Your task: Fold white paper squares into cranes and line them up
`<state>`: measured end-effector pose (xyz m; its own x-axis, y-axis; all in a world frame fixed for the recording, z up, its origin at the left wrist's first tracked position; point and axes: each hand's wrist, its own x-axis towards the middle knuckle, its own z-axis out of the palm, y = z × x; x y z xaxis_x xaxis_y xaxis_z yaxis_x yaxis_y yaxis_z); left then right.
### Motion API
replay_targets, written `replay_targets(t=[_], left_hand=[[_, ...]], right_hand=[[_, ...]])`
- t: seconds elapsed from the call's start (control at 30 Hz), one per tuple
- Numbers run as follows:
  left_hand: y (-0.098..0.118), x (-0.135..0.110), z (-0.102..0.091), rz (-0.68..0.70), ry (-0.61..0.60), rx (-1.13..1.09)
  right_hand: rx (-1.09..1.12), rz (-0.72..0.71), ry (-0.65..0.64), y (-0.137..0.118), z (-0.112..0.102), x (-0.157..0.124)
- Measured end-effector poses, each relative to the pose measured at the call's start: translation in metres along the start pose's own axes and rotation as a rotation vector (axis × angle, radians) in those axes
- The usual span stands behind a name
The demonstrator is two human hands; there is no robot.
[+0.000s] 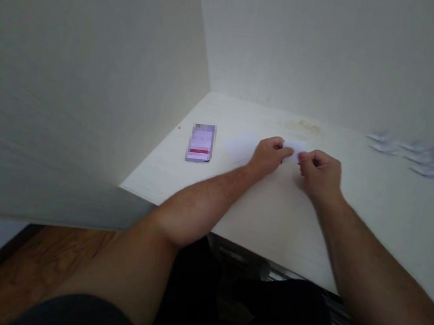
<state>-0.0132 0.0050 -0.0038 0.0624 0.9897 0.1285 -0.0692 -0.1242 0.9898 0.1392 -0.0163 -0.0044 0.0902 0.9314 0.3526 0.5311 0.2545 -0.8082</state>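
Observation:
A small white piece of paper (294, 149) is held up between my two hands above the white desk. My left hand (269, 154) pinches its left side, thumb on the near face. At its right edge, the thumb and fingers of my right hand (321, 174) are closed on the paper, slightly blurred. More white paper (242, 145) lies flat on the desk, just left of my left hand. Whether it is one sheet or a stack, I cannot tell.
A phone (201, 143) with a blurred-out screen lies on the desk (274, 210) at left. Several folded white paper pieces (408, 151), smeared, lie at the far right. Grey panels (133, 71) enclose the desk at the left and back. A brownish stain (302, 125) marks the back.

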Motion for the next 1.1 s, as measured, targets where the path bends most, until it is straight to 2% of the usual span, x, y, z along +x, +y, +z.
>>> replay_targets(t=[0.23, 0.47, 0.6, 0.73, 0.9, 1.1], left_hand=[[-0.014, 0.006, -0.001, 0.004, 0.03, -0.053], [-0.007, 0.001, -0.002, 0.035, -0.084, 0.108], [-0.007, 0.002, -0.002, 0.058, -0.083, 0.14], [-0.008, 0.006, -0.002, 0.085, -0.026, 0.113], [-0.002, 0.006, -0.001, 0.069, 0.093, 0.045], [0.007, 0.003, 0.001, 0.029, 0.112, 0.021]], right_hand=[[0.07, 0.046, -0.069, 0.001, 0.001, -0.003], [0.129, 0.047, 0.05, -0.001, 0.002, -0.001], [0.238, 0.068, 0.032, 0.0, 0.003, 0.001], [0.218, 0.047, 0.005, 0.002, 0.004, 0.003], [0.189, 0.094, -0.085, 0.003, 0.006, 0.005], [0.197, 0.124, -0.12, 0.0, 0.006, 0.004]])
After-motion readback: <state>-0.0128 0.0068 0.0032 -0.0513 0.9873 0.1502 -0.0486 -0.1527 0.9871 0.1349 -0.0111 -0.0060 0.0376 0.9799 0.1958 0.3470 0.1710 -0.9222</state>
